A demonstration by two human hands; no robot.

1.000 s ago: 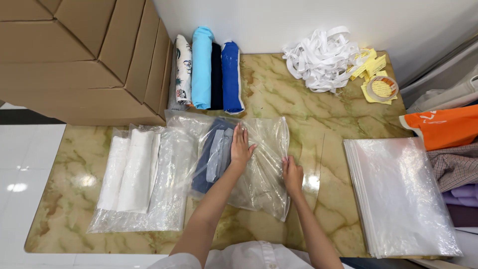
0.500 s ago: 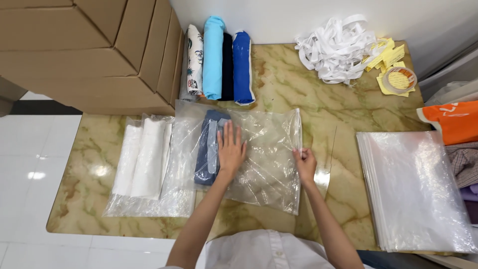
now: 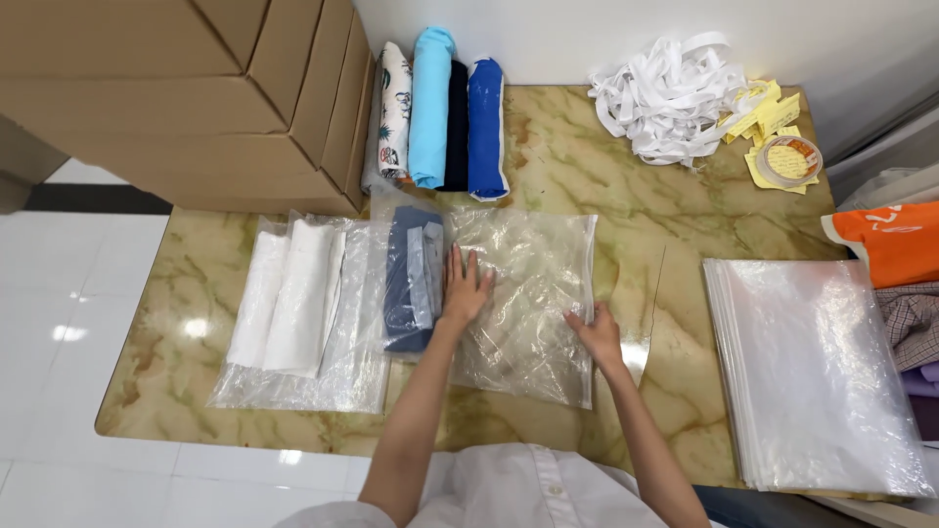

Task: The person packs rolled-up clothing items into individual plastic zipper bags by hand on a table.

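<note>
Left hand [image 3: 464,289] still flat on clear bag [image 3: 528,303], right hand [image 3: 593,330] now pressing open-palmed at bag's edge

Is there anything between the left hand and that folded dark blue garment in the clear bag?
Only the bag's own plastic. The left hand lies flat on the clear bag, beside the folded dark blue garment sealed inside it. The right hand holds the bag's right edge. Nothing else lies between.

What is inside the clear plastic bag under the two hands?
Inside the clear plastic bag lies a folded dark blue garment at its left end. The left hand covers its right edge; the rest looks empty.
</note>
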